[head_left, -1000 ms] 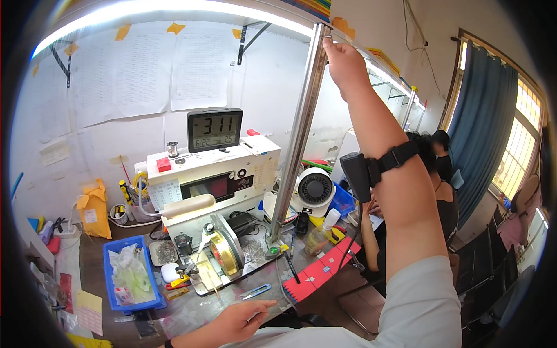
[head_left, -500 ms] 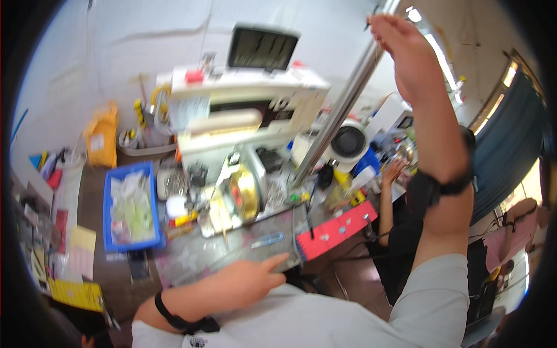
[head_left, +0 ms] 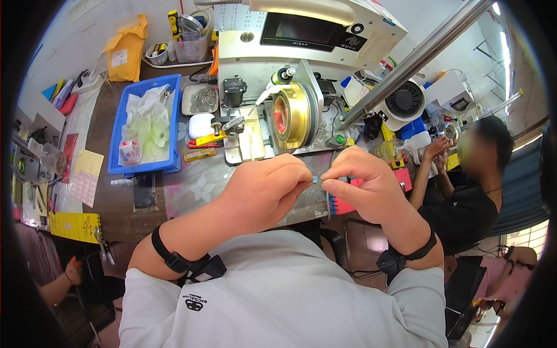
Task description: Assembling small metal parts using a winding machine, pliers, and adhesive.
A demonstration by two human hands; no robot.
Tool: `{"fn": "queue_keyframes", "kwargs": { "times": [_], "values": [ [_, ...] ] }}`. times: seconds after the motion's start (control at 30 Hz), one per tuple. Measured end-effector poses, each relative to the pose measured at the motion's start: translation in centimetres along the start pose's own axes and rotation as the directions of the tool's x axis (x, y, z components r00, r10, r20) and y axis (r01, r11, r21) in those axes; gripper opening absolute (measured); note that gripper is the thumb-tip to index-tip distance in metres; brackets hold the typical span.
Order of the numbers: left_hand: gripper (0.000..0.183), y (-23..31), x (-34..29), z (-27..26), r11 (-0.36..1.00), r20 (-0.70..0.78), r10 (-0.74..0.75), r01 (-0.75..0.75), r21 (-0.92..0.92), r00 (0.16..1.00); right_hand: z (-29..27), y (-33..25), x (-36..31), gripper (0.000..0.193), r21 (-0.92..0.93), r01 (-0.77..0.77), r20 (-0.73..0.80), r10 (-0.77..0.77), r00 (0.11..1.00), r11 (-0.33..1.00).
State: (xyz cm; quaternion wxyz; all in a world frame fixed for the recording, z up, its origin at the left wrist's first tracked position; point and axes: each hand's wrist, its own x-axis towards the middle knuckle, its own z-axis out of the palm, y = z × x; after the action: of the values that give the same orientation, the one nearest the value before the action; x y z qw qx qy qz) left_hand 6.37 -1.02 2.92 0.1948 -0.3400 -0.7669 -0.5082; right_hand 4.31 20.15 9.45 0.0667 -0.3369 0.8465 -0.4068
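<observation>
In front of my chest, above the bench edge, my two hands meet fingertip to fingertip. My left hand (head_left: 264, 188) is closed in a pinch, with a tiny blue piece (head_left: 315, 179) at its fingertips; its exact kind is too small to tell. Thumb and forefinger of my right hand (head_left: 362, 187) are pinched together just right of the blue piece. Whatever lies between those right fingertips, if anything, I cannot make out. Beyond my hands stands a white machine (head_left: 246, 49) with a gold-coloured wheel (head_left: 295, 115) on its front.
A blue tray (head_left: 174, 136) holding clear plastic bags sits left on the bench. Small pliers with red-and-yellow handles (head_left: 208, 140) lie by the machine. A slanted metal post (head_left: 418, 55) rises at the right. Under my right hand is a red pad (head_left: 342, 204). Another person (head_left: 464, 197) works at the right.
My right hand has come down from high beside the metal post to meet my left. The left hand has gone from a pointing finger to a pinch. The whole view has shifted.
</observation>
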Motion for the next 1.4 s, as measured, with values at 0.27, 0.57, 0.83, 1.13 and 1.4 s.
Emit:
{"fn": "queue_keyframes", "kwargs": {
  "times": [0.27, 0.57, 0.83, 1.13, 1.4],
  "values": [
    [0.018, 0.0, -0.1, 0.3, 0.995, 0.068, 0.035, -0.041, 0.088, 0.997, 0.4, 0.6, -0.5, 0.012, 0.040, -0.119, 0.091, 0.115, 0.989, 0.992],
    [0.019, 0.1, 0.0, 0.7, 0.997, 0.075, 0.041, -0.045, 0.055, 0.996, 0.5, 1.0, -1.1, 0.016, 0.113, -0.274, 0.219, 0.245, 0.944, 0.955],
    [0.018, 0.8, 0.8, 0.2, 0.993, 0.191, 0.016, 0.007, -0.116, 0.981, -0.2, 0.7, -2.4, 0.014, 0.148, -0.277, 0.187, 0.248, 0.951, 0.949],
    [0.015, 0.4, 2.1, -0.8, 0.982, 0.035, -0.006, 0.013, -0.191, 0.999, -6.8, 0.3, -12.5, 0.013, -0.320, -0.267, -0.247, 0.192, 0.950, 0.909],
    [0.012, 1.7, 0.6, 7.3, 0.996, 0.544, 0.077, -0.037, -0.084, 0.835, 3.2, 2.4, -12.7, 0.017, -0.363, 0.055, -0.277, -0.164, 0.947, 0.930]
  ]
}}
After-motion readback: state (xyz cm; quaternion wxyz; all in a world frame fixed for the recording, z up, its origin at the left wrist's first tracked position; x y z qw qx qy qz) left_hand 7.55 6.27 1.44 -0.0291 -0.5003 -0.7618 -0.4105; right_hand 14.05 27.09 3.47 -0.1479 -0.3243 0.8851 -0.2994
